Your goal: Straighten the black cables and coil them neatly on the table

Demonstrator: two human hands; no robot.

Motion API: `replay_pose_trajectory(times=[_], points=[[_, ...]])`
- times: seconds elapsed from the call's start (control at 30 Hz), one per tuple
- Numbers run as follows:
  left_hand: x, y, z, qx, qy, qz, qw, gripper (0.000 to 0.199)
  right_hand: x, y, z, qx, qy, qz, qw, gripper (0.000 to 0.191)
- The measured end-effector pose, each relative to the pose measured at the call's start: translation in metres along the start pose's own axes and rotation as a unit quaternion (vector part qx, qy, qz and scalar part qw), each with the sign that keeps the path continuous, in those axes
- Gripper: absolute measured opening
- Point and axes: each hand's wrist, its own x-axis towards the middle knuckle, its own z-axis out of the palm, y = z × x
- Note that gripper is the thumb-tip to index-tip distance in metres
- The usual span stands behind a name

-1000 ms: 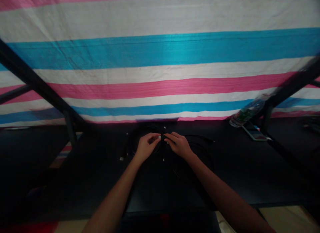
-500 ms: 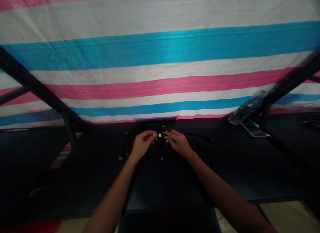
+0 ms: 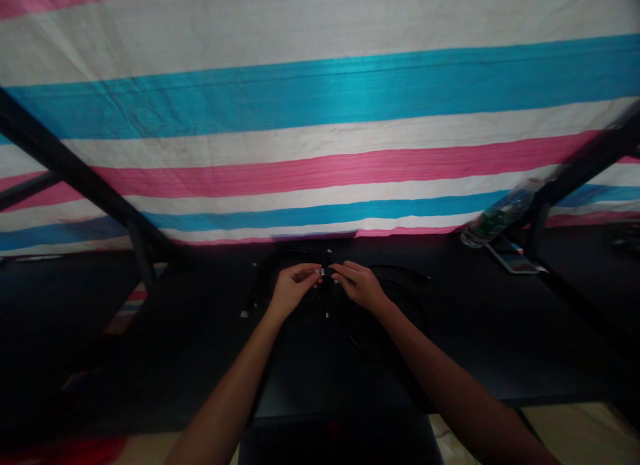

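Note:
Both hands meet over a spread of black cables (image 3: 400,270) on the dark table. My right hand (image 3: 359,284) is closed in a pinch on a cable end, whose small silver connector (image 3: 323,272) points left. My left hand (image 3: 295,286) pinches a small whitish piece (image 3: 317,271) between thumb and fingers, right at the connector; its exact kind is too small to make out. Other silver cable ends lie about, one connector (image 3: 245,314) to the left of my left hand and a second plug tip (image 3: 327,315) just below the hands.
A clear plastic bottle (image 3: 493,218) lies tilted at the back right, beside a phone (image 3: 513,257). Dark metal bars (image 3: 90,178) slope up on both sides. A striped pink, white and blue sheet (image 3: 320,105) hangs behind the table (image 3: 200,358).
My left hand has moved slightly right, bringing the whitish piece up to the silver connector; the gap between them has closed. My right hand keeps its pinch. The view has shifted a little.

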Motion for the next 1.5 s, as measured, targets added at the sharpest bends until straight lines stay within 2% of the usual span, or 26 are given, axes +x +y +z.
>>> replay_pose_trajectory(times=[0.43, 0.57, 0.73, 1.0, 1.5], points=[[-0.001, 0.005, -0.001, -0.041, -0.015, -0.018, 0.999, 0.027, -0.001, 0.002, 0.0, 0.011, -0.018, 0.004, 1.0, 0.033], [-0.001, 0.004, -0.001, -0.058, -0.027, -0.027, 0.998, 0.038, -0.001, 0.002, -0.001, 0.009, -0.027, 0.007, 1.0, 0.033], [0.0, 0.004, -0.004, -0.065, -0.048, -0.042, 0.996, 0.03, 0.0, 0.002, -0.002, 0.012, -0.034, 0.007, 0.999, 0.033], [-0.001, 0.009, -0.007, -0.064, -0.073, -0.05, 0.994, 0.03, 0.0, 0.0, -0.002, 0.009, -0.032, 0.007, 0.999, 0.033], [0.0, -0.004, -0.001, -0.058, -0.069, -0.059, 0.994, 0.038, -0.004, 0.002, 0.003, -0.013, -0.009, -0.019, 1.0, 0.034]])
